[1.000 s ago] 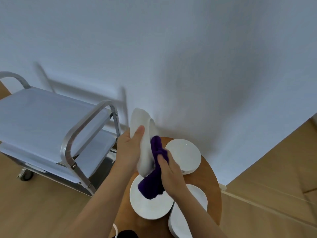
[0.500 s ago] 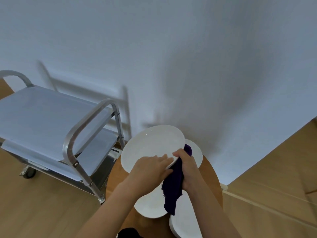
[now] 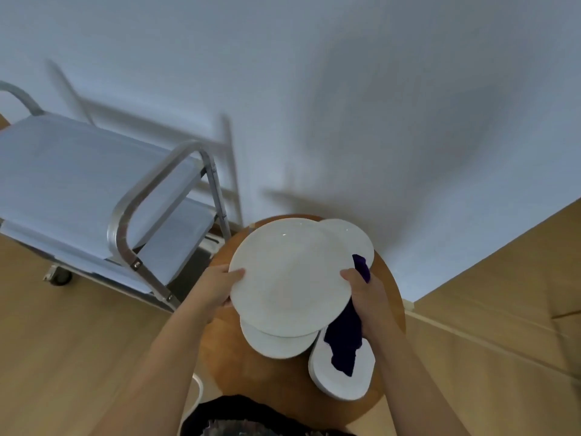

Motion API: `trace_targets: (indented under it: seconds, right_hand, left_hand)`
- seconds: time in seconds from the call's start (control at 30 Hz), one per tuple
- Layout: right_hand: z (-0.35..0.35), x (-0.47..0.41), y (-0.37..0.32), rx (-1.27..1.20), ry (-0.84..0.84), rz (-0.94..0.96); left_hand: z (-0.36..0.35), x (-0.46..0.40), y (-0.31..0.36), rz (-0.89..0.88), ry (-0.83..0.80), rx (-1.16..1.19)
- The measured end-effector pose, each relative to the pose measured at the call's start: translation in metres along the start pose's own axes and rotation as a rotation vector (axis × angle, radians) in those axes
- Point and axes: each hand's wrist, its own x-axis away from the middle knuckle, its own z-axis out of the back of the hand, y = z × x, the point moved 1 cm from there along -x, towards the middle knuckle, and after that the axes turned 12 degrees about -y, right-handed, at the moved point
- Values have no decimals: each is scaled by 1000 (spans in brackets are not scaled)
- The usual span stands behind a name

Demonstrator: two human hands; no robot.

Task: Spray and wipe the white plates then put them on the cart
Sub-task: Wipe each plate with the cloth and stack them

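levelled out since a second ago, round white ceramic plate now sits flat between both hands over round wooden table; left hand grips its rim, right hand pinches rim plus purple cloth. wiping looks done, metal cart next.

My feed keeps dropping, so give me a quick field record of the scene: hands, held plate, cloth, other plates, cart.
left hand: grips the left rim of the held plate
right hand: grips the right rim, purple cloth pinched with it
held plate: raised level above the round wooden table
purple cloth: hangs from the right hand over the near-right plates
plates on table: one below the held plate, one at the far side, a stack near right
cart: left of the table, no plates on its visible shelves
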Motion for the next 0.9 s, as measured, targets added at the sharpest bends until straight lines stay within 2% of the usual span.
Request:
trace_targets:
  seconds: [0.17, 0.47, 0.6, 0.83, 0.9]
  right_hand:
    - [16, -9, 25, -22, 154, -10]
    - [46, -17, 51, -68, 260, -160]
    - [57, -18, 62, -60, 286, -231]
    - [68, -30, 65, -49, 239, -264]
    - [71, -33, 63, -39, 230, -267]
  left_hand:
    - [-16, -19, -56, 243, 29, 253]
    - [-48, -49, -131, 323, 156, 399]
    - [-60, -61, -143, 370, 187, 422]
    - [-72, -79, -146, 390, 209, 417]
    - [-73, -83, -146, 357, 208, 279]
